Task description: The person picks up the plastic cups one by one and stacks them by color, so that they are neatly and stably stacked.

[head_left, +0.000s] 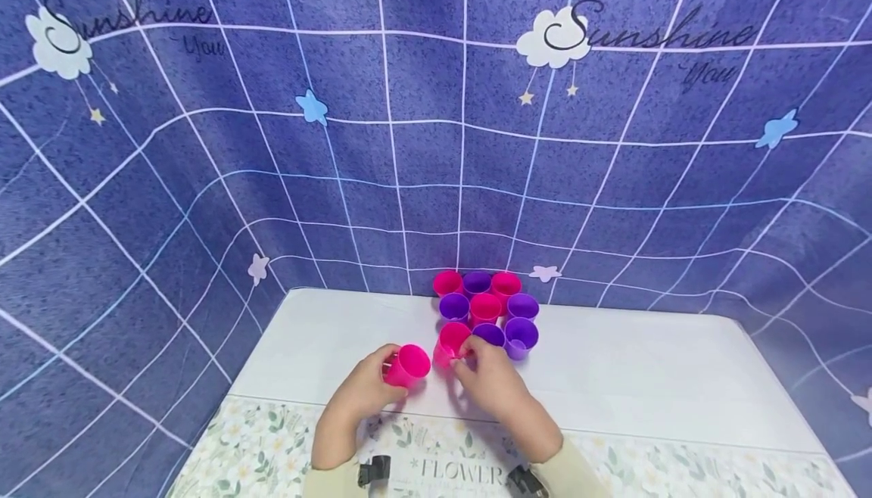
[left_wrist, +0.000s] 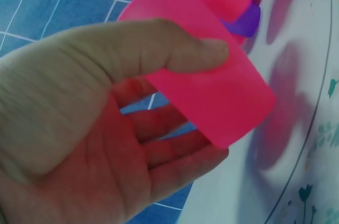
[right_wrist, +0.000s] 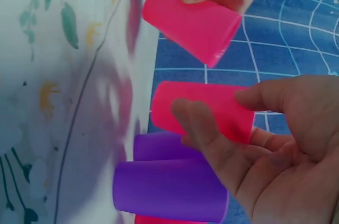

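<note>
Left hand (head_left: 364,390) grips a tilted pink cup (head_left: 412,362) above the white table (head_left: 633,377); the right hand (head_left: 496,381) pinches a second pink cup (head_left: 450,337) at the near left corner of the clustered cups (head_left: 521,337).

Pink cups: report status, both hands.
Left hand holding a pink cup, tilted. Right hand gripping the group's front-left pink cup. Purple cups crowd that group.

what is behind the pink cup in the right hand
Behind the held cup stands a purple cup, then a pink cup. In the head view, it hides the purple cup's base.
</note>
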Motion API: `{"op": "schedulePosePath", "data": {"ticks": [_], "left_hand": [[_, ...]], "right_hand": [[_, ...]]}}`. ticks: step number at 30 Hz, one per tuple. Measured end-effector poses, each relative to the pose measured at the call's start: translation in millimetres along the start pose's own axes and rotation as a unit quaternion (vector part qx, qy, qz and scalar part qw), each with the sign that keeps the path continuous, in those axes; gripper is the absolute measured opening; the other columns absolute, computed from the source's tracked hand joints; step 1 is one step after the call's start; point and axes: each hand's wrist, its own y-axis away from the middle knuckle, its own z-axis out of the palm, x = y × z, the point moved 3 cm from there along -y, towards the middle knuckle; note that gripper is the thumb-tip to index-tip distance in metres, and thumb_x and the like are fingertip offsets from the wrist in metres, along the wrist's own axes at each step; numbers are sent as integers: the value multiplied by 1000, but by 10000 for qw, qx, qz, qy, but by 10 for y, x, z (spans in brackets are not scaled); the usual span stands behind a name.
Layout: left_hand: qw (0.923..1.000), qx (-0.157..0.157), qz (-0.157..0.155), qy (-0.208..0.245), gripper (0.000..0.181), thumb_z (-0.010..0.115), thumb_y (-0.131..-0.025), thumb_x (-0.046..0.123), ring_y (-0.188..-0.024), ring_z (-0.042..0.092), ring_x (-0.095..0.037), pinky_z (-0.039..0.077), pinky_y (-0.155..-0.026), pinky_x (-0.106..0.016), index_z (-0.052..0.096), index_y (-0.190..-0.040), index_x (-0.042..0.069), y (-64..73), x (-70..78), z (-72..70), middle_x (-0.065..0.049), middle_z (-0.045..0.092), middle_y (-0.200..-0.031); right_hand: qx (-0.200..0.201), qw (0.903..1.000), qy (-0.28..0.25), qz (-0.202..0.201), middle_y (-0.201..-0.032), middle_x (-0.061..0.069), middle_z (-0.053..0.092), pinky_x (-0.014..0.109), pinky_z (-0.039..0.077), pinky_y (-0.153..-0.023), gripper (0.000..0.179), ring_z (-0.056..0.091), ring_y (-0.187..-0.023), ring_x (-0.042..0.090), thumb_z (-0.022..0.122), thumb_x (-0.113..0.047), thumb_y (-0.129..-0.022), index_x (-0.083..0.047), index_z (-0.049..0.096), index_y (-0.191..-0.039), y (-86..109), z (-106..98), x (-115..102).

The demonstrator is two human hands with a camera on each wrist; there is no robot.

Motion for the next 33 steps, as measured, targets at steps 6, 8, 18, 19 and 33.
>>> {"op": "schedulePosePath", "data": {"ticks": [6,8,18,19,33], "left_hand": [[9998,211,5,21,68,84,-71,-3,-112,72,-34,57,-100,-57,64,-136,5,-17,5,-9,-16,74,-124],[9998,215,13,0,68,84,-71,-3,-114,72,-35,56,-102,-57,64,-135,6,-33,1,13,-15,74,-124],[9992,347,197,-72,63,86,-72,-2,-114,71,-32,55,-102,-57,67,-131,8,-87,-1,119,-12,76,-121],[9990,366,233,-71,62,86,-72,-1,-112,71,-31,55,-102,-57,67,-131,8,-90,3,125,-12,76,-120],[9983,351,418,217,59,86,-75,1,-115,71,-30,53,-105,-57,67,-131,11,-133,79,209,-10,76,-122]], "right_hand": [[294,9984,-462,-100,-75,-5,59,23,44,-59,8,48,-62,7,72,-16,-94,-15,65,-99,16,-74,-58],[398,9969,-678,-27,-79,-5,65,22,46,-62,9,50,-63,6,73,-17,-94,-16,66,-100,20,-90,-69],[548,9895,-1318,-240,-89,-4,72,20,49,-63,11,56,-68,7,76,-16,-95,-20,67,-101,40,-125,-119],[485,9895,-1338,-266,-89,-4,72,20,49,-63,11,56,-67,6,76,-16,-96,-20,67,-101,40,-121,-119],[-134,9950,-797,-583,-102,1,77,21,50,-61,9,59,-66,6,69,-15,-94,-20,66,-99,44,-48,-123]]}}
